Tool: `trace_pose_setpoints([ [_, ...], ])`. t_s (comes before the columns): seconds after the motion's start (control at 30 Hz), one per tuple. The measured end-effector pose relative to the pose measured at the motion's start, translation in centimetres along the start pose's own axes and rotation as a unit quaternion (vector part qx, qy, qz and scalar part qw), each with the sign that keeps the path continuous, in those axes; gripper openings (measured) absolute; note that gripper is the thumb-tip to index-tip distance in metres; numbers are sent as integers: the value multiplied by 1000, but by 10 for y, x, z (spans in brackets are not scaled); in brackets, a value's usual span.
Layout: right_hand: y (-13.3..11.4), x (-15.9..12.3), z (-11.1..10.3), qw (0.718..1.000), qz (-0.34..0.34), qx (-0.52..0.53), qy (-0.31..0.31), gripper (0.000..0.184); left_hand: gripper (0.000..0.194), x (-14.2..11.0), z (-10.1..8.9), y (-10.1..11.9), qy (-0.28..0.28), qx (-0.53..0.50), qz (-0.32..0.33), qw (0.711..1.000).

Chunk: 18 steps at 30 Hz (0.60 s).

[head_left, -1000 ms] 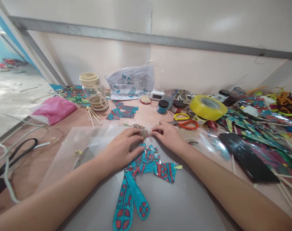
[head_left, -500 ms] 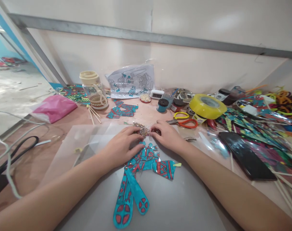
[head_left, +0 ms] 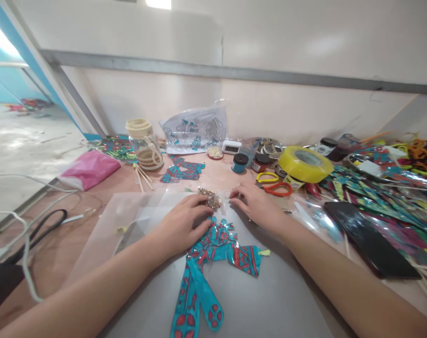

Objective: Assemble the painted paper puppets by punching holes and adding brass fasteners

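My left hand (head_left: 183, 220) rests over the mat with its fingers curled against a small clear bag of shiny metallic bits (head_left: 209, 199). Just right of the bag's clear end is my right hand (head_left: 252, 205), thumb and fingers drawn together in a pinch; whatever lies between the tips is too small to make out. Below the hands lies a jointed cut-out figure (head_left: 218, 251) painted turquoise and red, with long limb strips joined by small round metal studs. Part of the figure is hidden under my left hand.
Yellow tape (head_left: 306, 164), red-handled pliers (head_left: 278, 188), and paint jars (head_left: 240, 162) stand behind my right hand. A phone (head_left: 370, 239) lies at right beside piled painted pieces. At back left are a lidded bottle (head_left: 143, 145) and a pink packet (head_left: 89, 170); cables (head_left: 25, 234) run along the left.
My right hand has moved a little right, away from the bag, opening a small gap. My left hand stays at the bag. The view has tilted up slightly.
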State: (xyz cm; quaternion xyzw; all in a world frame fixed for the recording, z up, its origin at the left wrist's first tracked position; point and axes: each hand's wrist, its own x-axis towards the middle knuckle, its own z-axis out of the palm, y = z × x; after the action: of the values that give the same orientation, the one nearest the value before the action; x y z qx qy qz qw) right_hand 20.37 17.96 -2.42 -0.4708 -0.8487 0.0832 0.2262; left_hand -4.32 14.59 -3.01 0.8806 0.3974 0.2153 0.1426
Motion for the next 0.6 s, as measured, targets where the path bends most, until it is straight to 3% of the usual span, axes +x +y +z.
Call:
trace_pose_setpoints([
  [0.2,-8,4,-36,993,91,78,-4,11,24,-2,2,-3,10,1,10,1000],
  [0.37,-32,-5,-67,975,98,199,5,12,24,-2,-4,-2,29,-4,11,1000],
  [0.5,-67,-23,-95,980,78,178,39,8,25,-5,-20,22,94,1,14,995],
  [0.6,-90,-33,-109,977,44,208,11,8,24,-12,-23,49,44,7,63,997],
])
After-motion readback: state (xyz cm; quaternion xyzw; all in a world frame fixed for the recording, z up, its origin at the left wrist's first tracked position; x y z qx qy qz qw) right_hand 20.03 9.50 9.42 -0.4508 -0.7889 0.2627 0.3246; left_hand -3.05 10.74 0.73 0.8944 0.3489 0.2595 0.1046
